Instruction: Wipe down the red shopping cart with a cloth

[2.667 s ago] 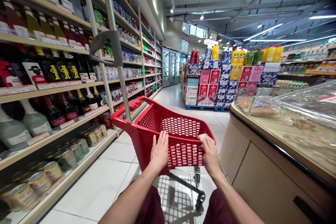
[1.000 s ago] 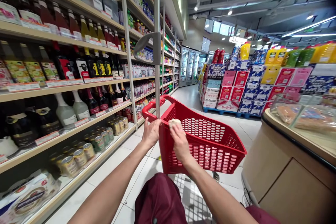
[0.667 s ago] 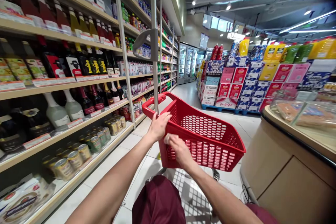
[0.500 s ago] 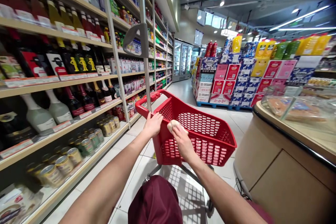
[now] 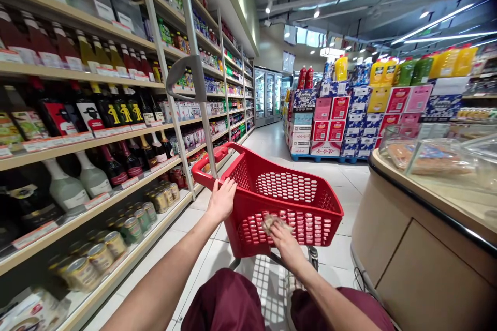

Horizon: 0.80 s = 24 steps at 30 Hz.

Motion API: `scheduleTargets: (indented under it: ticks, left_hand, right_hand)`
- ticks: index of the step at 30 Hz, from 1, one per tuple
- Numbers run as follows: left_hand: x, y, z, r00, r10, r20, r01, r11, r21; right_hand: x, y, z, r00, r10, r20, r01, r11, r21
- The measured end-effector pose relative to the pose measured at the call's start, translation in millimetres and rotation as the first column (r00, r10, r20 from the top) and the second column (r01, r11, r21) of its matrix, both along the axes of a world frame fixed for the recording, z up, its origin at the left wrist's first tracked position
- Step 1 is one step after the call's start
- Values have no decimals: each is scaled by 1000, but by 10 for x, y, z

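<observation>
A red plastic shopping cart (image 5: 295, 199) stands in the aisle in front of me, its basket empty. My left hand (image 5: 221, 200) grips the near left corner of the basket rim, beside the cart's grey upright handle post (image 5: 202, 108). My right hand (image 5: 281, 235) presses a small beige cloth (image 5: 272, 223) against the perforated near wall of the basket, fingers closed over it. My knees in dark red trousers show at the bottom.
Shelves (image 5: 77, 139) of bottles and cans (image 5: 116, 227) run along the left. A curved beige counter (image 5: 419, 227) with clear food cases stands close on the right. Stacked boxes (image 5: 337, 119) and fridges (image 5: 266, 95) lie farther down the white tiled aisle.
My right hand with the cloth has dropped from the basket's top rim down onto its near wall. The left hand stays on the corner. The view has swung slightly.
</observation>
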<state>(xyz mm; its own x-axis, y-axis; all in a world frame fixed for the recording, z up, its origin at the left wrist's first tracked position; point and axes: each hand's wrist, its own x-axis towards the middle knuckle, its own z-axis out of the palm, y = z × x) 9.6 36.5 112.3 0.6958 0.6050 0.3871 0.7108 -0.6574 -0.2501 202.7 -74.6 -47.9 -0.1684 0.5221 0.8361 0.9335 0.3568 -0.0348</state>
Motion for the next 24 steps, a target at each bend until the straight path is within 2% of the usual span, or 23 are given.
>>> scheduleTargets:
  ticks: [2, 4, 7, 11, 13, 16, 18, 22, 24]
  left_hand:
    - [43, -48, -29, 999, 29, 18, -29, 999, 19]
    - [144, -106, -88, 999, 41, 36, -42, 999, 26]
    - [370, -224, -221, 1000, -11, 20, 11, 1000, -11]
    - [653, -398, -422, 999, -46, 14, 46, 999, -27]
    - [762, -480, -522, 996, -83, 17, 83, 997, -7]
    - [904, -606, -670, 988, -156, 2, 156, 988, -1]
    - [979, -680, -755, 983, -184, -13, 184, 983, -18]
    - [1049, -724, -832, 977, -210, -19, 209, 976, -63]
    - [1066, -689, -825, 978, -210, 0, 210, 975, -72]
  right_hand:
    - [67, -84, -56, 1000, -7, -31, 7, 1000, 0]
    - [180, -148, -12, 993, -52, -101, 54, 998, 15]
    - [378, -228, 36, 980, -121, -157, 129, 991, 38]
    - [603, -445, -142, 990, -127, -63, 125, 991, -41]
    - [725, -565, -184, 977, -187, -102, 182, 982, -51]
    - [926, -655, -174, 931, -288, -226, 300, 954, 18]
    - [1029, -678, -243, 914, -319, -252, 335, 942, 19]
    - [1164, -795, -502, 927, -328, -181, 313, 944, -109]
    - [1256, -863, -493, 912, -358, -200, 342, 933, -113]
